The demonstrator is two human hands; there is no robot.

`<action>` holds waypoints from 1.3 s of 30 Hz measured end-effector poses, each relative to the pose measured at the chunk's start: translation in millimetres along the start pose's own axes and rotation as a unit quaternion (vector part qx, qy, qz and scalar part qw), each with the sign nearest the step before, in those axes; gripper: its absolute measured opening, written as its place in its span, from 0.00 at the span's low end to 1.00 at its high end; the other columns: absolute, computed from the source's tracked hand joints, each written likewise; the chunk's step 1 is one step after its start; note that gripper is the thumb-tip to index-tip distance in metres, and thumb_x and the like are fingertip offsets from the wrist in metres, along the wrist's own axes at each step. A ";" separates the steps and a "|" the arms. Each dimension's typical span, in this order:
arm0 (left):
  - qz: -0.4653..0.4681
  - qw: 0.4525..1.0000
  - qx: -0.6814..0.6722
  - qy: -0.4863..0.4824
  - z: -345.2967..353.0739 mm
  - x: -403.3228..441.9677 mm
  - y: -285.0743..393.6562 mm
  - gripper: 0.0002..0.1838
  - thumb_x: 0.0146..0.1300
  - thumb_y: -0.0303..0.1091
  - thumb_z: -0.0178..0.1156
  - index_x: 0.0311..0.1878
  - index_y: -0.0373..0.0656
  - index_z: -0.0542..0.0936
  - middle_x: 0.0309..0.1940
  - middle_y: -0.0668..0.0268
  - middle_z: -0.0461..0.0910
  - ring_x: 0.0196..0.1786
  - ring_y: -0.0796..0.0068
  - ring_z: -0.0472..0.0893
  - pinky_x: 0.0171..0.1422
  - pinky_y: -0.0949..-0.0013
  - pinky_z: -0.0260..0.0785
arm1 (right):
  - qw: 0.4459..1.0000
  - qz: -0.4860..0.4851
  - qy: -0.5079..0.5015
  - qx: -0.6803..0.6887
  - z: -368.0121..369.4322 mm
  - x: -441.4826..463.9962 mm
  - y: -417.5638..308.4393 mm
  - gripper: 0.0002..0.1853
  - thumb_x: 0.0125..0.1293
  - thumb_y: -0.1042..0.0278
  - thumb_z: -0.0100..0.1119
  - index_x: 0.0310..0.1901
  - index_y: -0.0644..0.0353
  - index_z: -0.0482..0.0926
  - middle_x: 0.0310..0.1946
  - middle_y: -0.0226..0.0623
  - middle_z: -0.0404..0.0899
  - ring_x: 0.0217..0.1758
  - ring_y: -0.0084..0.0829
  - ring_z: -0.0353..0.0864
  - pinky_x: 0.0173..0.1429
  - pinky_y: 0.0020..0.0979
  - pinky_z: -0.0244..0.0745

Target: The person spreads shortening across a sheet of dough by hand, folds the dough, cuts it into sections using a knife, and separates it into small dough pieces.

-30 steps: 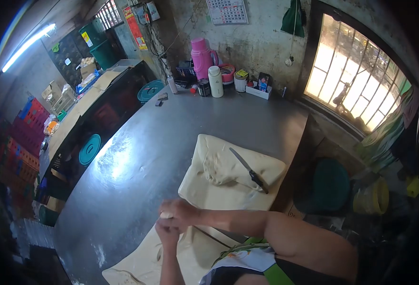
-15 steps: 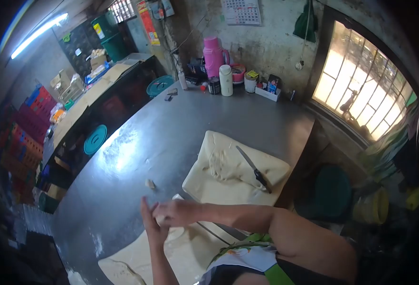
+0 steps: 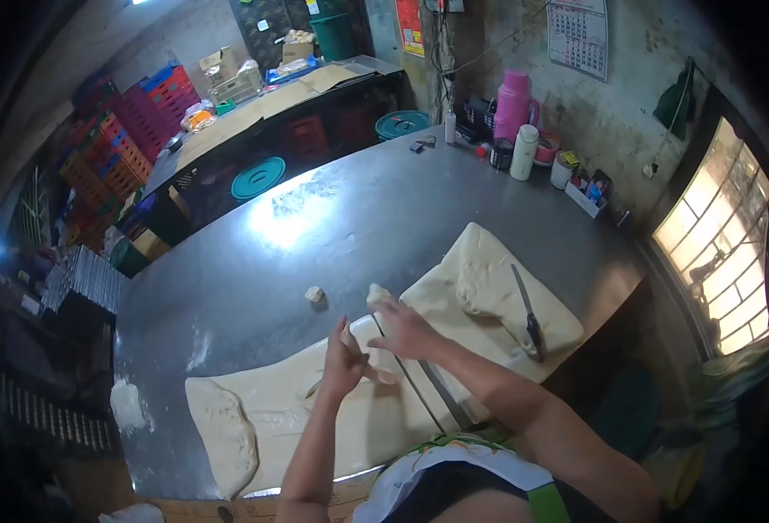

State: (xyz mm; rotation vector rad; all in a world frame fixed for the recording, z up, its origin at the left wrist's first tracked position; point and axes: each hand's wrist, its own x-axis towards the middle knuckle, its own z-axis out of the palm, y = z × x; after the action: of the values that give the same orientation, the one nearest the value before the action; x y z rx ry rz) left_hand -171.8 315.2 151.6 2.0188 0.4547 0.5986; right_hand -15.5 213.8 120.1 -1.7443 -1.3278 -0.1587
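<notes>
My left hand [image 3: 343, 362] is raised over a long sheet of dough [image 3: 289, 423], its fingers closed round a pale piece of dough [image 3: 350, 338]. To its right, my right hand [image 3: 406, 331] reaches forward with a small lump of dough [image 3: 377, 294] at its fingertips. Another small lump [image 3: 315, 295] lies on the metal table, ahead of my left hand. A folded slab of dough [image 3: 437, 292] is beside my right hand. On that slab rests a knife [image 3: 525, 305] with a black handle.
The metal table [image 3: 227, 305] has a flour patch [image 3: 129, 405] at its left. A pink thermos [image 3: 512, 105], a pale bottle [image 3: 524, 152] and a small white box [image 3: 587, 199] stand along the back wall. Teal lids [image 3: 258, 178] and stacked crates [image 3: 123, 157] are beyond.
My hands were together around a dough piece and are now apart. My right hand has moved forward with a lump at its fingertips. The camera view has swung left.
</notes>
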 end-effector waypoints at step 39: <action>0.063 0.991 -0.028 0.112 10.2 48.2 -40.4 0.04 0.57 0.23 0.65 0.36 0.38 0.84 0.33 0.63 0.85 0.37 0.71 0.83 0.41 0.68 0.73 | 0.998 -0.006 -0.040 0.052 16.5 44.6 10.4 0.15 0.60 0.60 0.68 0.42 0.62 0.80 0.40 0.47 0.82 0.40 0.50 0.83 0.46 0.43 0.79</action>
State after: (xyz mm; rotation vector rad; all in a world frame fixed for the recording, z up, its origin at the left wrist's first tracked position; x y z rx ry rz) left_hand -129.8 353.5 122.9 1.9452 0.4406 0.9108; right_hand 4.9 256.7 130.5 -1.6706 -1.3797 -0.0270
